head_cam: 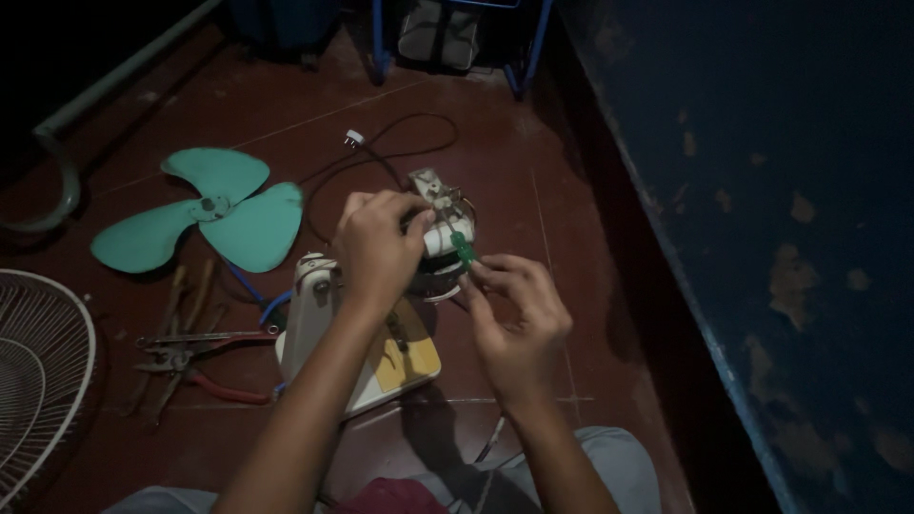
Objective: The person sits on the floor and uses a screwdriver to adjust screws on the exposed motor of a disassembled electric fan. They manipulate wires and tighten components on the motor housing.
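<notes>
Dim room, dark red tiled floor [533,133] with pale grout lines, scuffed dark blue wall [762,190] along the right with paint flaking off in patches. Left hand [376,243] closed over the top of a white fan motor housing [440,238], fingers curled around it. Right hand [514,319] pinching a small green-handled screwdriver [461,246] between thumb and fingertips, tip end up against the motor; exact contact point too dark to tell. Motor sits on a cream fan base [314,324] with a yellow panel [409,357], standing on the floor just ahead of the knees. Black power cord [400,128] loops away from the motor to a white plug [354,138] lying on the tiles. Detached teal three-blade fan propeller [205,219] flat on the floor, left of the motor and well apart. Wire fan guard [38,381] at the far left edge, partly cut off. Red-handled pliers [195,366] and a couple of other hand tools between guard and base. Blue metal frame legs [519,57] at the top by the wall. Pale pipe [67,143] curving along the upper-left.
</notes>
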